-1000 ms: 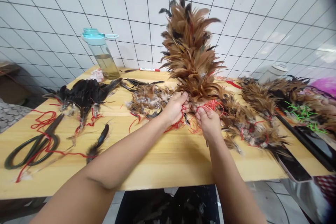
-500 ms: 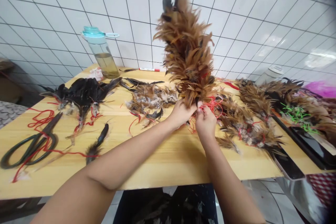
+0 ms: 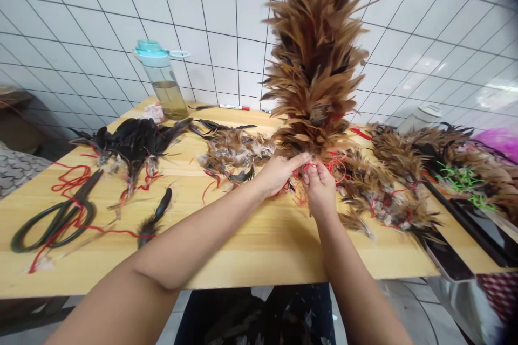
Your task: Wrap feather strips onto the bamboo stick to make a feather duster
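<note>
Against a white tiled wall (image 3: 218,11), the pale wooden table (image 3: 251,237) carries the base of the brown feather bundle (image 3: 318,59), pinched by the left hand (image 3: 279,173) and right hand (image 3: 319,186).

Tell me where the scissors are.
In the head view, the scissors lie at the left of the table, red cord across their handles, near the black feathers.

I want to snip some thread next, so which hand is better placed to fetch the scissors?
Probably the left hand: the scissors lie toward the left end of the table, and the right hand is farther off. Both are busy at the base of the feather duster, though.
</note>
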The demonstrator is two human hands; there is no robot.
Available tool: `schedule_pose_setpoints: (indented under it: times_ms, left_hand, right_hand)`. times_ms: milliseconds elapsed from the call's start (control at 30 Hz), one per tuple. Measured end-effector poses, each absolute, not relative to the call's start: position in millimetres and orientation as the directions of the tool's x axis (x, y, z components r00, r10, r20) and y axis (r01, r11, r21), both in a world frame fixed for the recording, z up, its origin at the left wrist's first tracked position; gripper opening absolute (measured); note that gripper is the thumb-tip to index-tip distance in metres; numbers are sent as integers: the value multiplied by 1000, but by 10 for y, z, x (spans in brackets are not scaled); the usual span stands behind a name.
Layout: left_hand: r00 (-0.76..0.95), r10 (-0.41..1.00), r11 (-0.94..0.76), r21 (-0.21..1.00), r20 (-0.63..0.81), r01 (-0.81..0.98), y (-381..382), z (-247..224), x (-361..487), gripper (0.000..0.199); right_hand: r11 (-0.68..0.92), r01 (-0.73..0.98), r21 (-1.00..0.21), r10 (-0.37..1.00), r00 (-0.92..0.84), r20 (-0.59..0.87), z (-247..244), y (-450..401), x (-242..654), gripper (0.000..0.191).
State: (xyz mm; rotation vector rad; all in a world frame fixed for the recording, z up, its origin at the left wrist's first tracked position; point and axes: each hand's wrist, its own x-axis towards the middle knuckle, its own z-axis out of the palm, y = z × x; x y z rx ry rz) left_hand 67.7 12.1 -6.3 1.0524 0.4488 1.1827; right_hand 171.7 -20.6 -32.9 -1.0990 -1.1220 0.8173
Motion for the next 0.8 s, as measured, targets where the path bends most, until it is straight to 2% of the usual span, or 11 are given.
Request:
schedule_pose_setpoints:
  times_ms: [100,167,367,467,533,667,800]
  left_hand:
    - [400,885,56,799,237,-598,171,-38,628,36]
    - [412,887,104,777,210,-620,181,-20,609,39]
    - [455,876,174,773,162,-610,165,-67,647,46]
    - [480,867,212,774,133,-597,134,-77,677,38]
    - [472,874,237,746,115,-622,101,-57,702,26]
    - [434,900,365,597,-31,-714,58,-5,763,14]
    - [471,861,504,432,-189,-748,56,14,782,20]
  right_hand:
    - [231,-194,-953,951,251,179,-238,-226,1709,43]
    - [212,-266,-940,956,258,143,-197,-236,1714,47]
    - [201,-283,-938,943,315,107,-188,-233,1735,49]
    - [199,-205,-958,935,333,123,-219,-223,1770,46]
    - [227,-78,-971,915,359,185,-248,-212,1807,40]
    - [265,226,-937,841,421,340,-326,-190,1865,30]
    - [221,377,-899,804,452,387,-373,-185,1871,27]
